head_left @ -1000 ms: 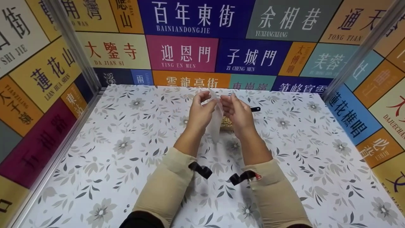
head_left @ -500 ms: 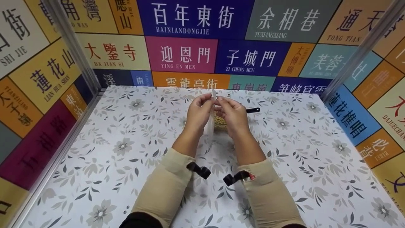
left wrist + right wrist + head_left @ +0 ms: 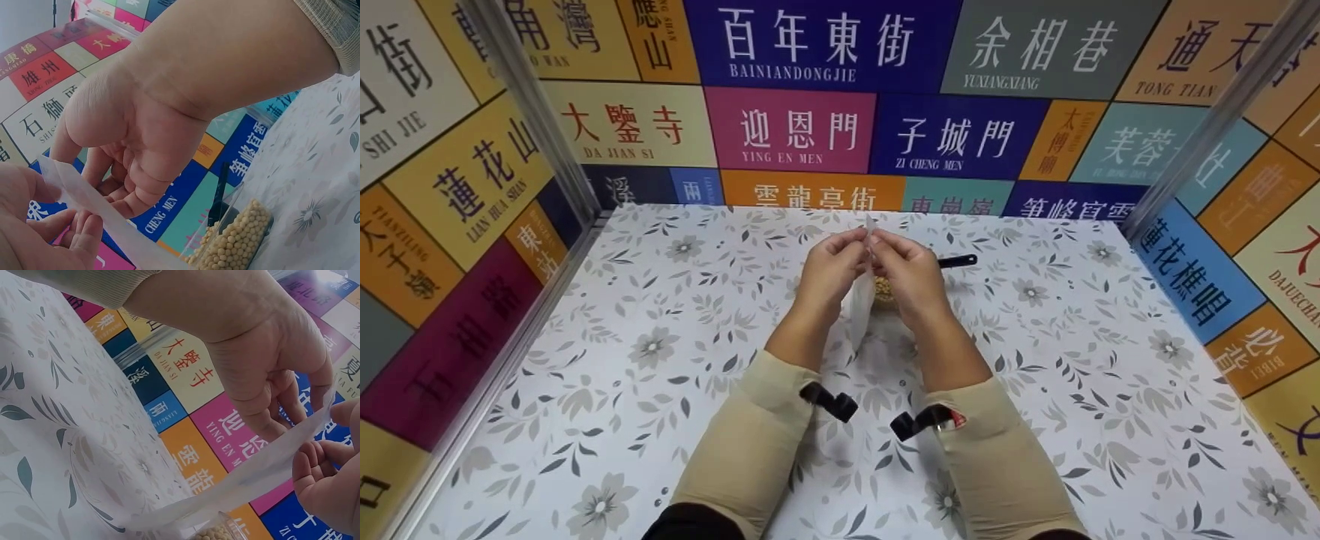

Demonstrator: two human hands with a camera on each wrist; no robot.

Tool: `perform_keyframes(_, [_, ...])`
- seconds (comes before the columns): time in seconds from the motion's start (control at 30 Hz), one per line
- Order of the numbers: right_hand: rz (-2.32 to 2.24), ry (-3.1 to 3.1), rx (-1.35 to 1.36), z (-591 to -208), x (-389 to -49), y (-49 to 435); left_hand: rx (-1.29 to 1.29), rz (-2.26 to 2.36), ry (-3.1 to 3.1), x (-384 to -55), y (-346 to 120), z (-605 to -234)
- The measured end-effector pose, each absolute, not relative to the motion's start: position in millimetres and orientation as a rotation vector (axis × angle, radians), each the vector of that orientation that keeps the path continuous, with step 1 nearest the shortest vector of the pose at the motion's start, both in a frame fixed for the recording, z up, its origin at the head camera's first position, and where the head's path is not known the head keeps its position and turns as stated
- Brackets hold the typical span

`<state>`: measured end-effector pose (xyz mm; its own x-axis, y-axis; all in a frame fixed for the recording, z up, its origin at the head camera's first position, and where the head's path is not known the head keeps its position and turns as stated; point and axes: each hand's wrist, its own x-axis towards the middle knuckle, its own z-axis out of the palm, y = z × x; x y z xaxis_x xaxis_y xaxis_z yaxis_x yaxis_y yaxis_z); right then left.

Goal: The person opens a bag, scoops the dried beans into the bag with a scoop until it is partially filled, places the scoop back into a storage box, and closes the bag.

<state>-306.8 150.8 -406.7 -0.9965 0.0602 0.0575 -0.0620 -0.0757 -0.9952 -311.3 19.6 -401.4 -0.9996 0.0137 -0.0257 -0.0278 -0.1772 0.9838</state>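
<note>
A thin, translucent white plastic bag hangs edge-on between both hands above the table. My left hand pinches its upper edge from one side. From the other side, the thumb and fingers of my right hand pinch the same edge close by. In the left wrist view the bag runs as a folded strip down from the fingertips. Just beyond the hands, a clear container of yellow soybeans stands on the table, partly hidden in the head view. A black handle sticks out of it to the right.
The table has a white cloth with grey flowers and leaves. Panels with coloured street-name signs enclose it at the back and both sides. Metal corner posts stand where the panels meet.
The right hand has moved in to the left, from spread fingers beside the bag to a pinch on its upper edge. The left hand keeps its hold, slightly lower.
</note>
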Motion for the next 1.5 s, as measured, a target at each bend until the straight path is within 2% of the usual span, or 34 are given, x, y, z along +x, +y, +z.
perform_keyframes(0.77, [2.074, -2.259, -0.065, -406.3, -306.4, 155.2, 0.017, 2.193, 2.219, -311.5, 19.2, -405.8])
perform_keyframes(1.5, [2.05, -2.323, -0.166, -403.4, -306.1, 160.0, 0.036, 2.264, 2.098, -317.4, 9.8, -413.2])
